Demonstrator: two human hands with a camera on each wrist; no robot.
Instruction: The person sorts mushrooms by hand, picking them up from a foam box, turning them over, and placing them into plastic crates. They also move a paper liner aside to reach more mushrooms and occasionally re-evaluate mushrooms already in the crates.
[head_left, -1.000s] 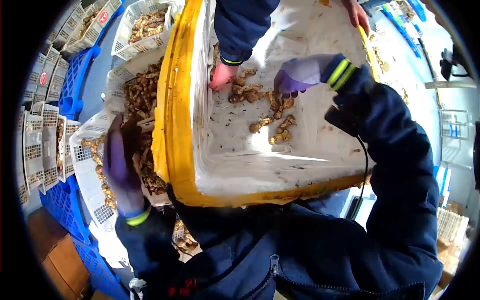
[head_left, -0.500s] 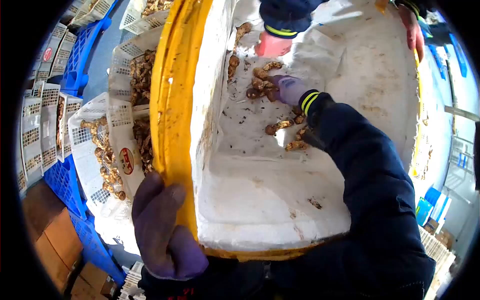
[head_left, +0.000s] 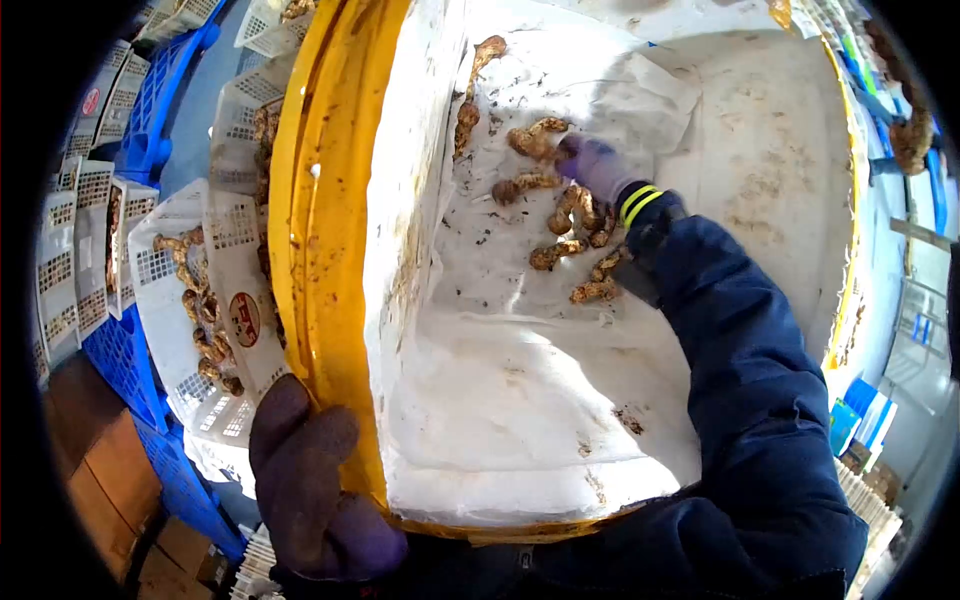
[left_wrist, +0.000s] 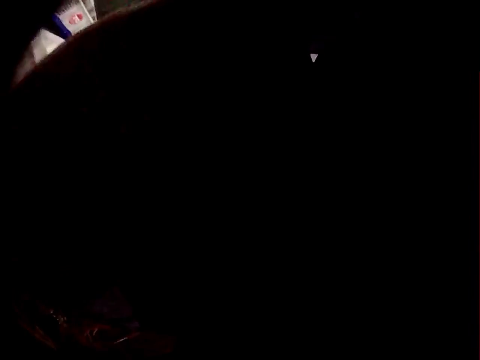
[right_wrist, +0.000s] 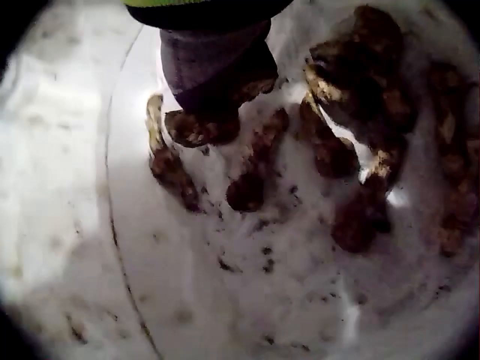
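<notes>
In the head view my gloved right hand [head_left: 598, 170] is low inside a white foam box [head_left: 500, 450], among several brown mushrooms [head_left: 565, 252]. The right wrist view shows the curled purple fingers gripping a mushroom [right_wrist: 202, 127]; part of it is hidden by the glove. Close to these fingers lie a short mushroom [right_wrist: 259, 161] and a slim one [right_wrist: 171, 172]. My left hand [head_left: 305, 480], in a dirty brown and purple glove, is beside the box's yellow taped left rim [head_left: 330, 250], fingers loosely bent around nothing. The left wrist view is almost entirely dark.
White mesh baskets [head_left: 225, 225] with mushrooms stand left of the box, on blue plastic pallets [head_left: 120, 355]. Cardboard boxes [head_left: 120, 465] lie at the lower left. Dark crumbs [head_left: 628, 422] dot the box lining. A blue and white carton [head_left: 870, 415] is at the right.
My left hand came back from the baskets to the box's left rim. My right hand moved among the mushrooms, slightly right lately. Another person's pink-gloved hand has left the box.
</notes>
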